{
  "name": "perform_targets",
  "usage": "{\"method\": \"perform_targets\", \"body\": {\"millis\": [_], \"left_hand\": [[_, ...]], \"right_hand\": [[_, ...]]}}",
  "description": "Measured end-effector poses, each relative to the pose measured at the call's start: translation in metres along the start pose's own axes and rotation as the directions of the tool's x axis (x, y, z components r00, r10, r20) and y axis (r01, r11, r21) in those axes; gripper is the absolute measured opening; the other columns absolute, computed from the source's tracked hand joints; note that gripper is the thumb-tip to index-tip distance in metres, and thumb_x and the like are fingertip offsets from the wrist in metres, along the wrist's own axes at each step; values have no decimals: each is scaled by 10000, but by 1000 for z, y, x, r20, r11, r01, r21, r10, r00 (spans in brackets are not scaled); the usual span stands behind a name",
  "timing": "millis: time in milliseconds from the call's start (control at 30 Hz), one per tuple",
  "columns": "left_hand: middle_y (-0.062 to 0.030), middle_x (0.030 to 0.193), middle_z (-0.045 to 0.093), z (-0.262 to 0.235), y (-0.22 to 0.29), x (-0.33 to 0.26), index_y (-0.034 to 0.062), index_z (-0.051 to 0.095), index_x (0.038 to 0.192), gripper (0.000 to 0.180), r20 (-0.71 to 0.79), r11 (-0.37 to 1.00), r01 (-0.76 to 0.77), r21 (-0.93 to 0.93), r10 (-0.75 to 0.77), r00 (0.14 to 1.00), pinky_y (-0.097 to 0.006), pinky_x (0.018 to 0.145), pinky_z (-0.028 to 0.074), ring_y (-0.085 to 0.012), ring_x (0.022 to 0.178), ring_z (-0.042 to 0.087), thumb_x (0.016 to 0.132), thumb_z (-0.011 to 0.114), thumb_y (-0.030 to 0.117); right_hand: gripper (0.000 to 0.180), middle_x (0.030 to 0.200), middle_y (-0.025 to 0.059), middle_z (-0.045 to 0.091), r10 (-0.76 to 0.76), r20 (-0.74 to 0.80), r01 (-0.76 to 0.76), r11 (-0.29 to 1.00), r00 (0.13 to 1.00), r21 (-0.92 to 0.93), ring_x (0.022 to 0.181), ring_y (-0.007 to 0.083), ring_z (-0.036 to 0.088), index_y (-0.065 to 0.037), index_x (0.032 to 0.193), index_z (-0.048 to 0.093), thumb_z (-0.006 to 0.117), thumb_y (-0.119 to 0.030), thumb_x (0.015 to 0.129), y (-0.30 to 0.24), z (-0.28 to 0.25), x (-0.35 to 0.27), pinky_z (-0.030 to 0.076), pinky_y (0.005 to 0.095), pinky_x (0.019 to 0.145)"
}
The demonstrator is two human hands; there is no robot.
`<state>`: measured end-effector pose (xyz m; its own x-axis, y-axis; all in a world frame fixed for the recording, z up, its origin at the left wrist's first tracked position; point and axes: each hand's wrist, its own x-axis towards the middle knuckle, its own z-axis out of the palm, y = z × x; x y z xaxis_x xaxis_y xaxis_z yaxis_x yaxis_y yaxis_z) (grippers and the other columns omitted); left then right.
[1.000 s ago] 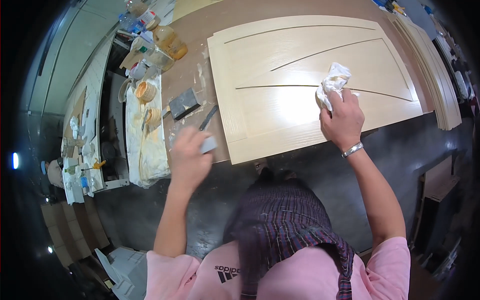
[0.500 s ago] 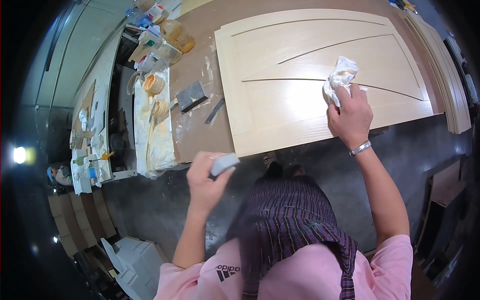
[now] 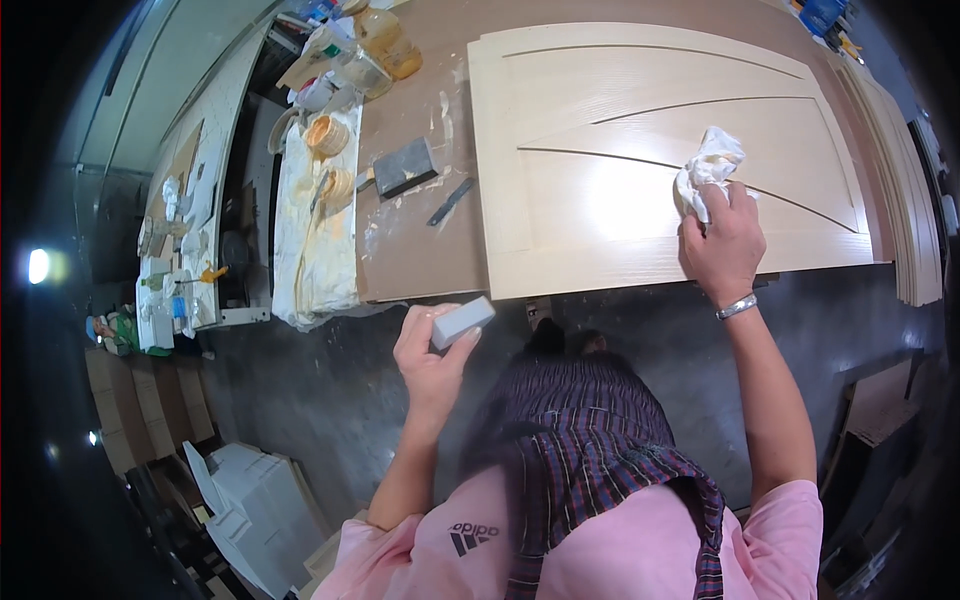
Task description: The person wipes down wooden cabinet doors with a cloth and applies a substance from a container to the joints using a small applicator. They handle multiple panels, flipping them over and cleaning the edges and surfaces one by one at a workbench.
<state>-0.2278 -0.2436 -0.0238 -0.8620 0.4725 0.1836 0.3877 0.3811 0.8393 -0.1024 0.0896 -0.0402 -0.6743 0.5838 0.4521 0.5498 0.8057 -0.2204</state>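
A pale cream wooden door panel [image 3: 570,220] with curved grooves lies flat on the brown-topped bench. On its right half, my right hand [image 3: 727,240] is closed on a crumpled white rag [image 3: 716,160], which rests against the surface across a groove. Just off the bench's near edge, my left hand [image 3: 428,355] grips a light grey sanding block [image 3: 464,323] between thumb and fingers. The block is in the air, left of the panel's near corner. A dark grey block [image 3: 405,168] and a thin dark blade-like tool [image 3: 450,201] lie left of the panel.
Orange-stained cups [image 3: 327,136] stand on a stained white cloth [image 3: 290,270] at the bench's left. Behind them are bottles and a jar [image 3: 390,50]. A stack of similar panels [image 3: 890,180] leans at the right end. A white bin-like container [image 3: 250,510] stands on the floor at lower left.
The whole view has shifted, so the bench sits further right. My left hand has turned the sanding block, showing more of its broad face. The rag stays at nearly the same spot on the panel.
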Motion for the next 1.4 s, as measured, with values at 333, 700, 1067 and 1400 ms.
{"method": "perform_targets", "body": {"millis": [333,700,1067,1400], "left_hand": [[-129,966,679,-38,-44,23,-14,650,1041,318,-163,990,126,-59,-134,977,-348,819,520,-213,884,651,761,795,28],[-118,977,625,-86,-102,127,70,660,1019,379,8,772,-197,604,241,971,-445,868,458,-350,969,578,689,831,145],[-35,841,597,1,-49,78,86,645,862,318,386,896,-440,-56,426,818,-384,799,382,-258,858,567,691,856,252],[-69,985,667,-23,-88,134,77,676,970,318,412,803,-582,128,491,768,-435,896,418,-315,981,609,707,816,187]], "right_hand": [[333,1026,126,592,28,18,-28,1000,999,-4,950,344,596,-96,1111,675,695,-126,780,2,4,-3,512,460,753],[309,1018,122,600,72,3,-72,997,997,-17,933,342,601,-98,1078,688,691,-91,770,-5,7,1,511,442,765],[266,991,116,601,67,18,-66,996,998,-59,901,340,605,-91,1053,684,649,-109,790,-5,12,-1,511,436,752],[263,1000,115,593,81,1,-81,993,997,-81,911,339,610,-92,1058,677,644,-106,797,-7,15,-2,513,438,762]]}}
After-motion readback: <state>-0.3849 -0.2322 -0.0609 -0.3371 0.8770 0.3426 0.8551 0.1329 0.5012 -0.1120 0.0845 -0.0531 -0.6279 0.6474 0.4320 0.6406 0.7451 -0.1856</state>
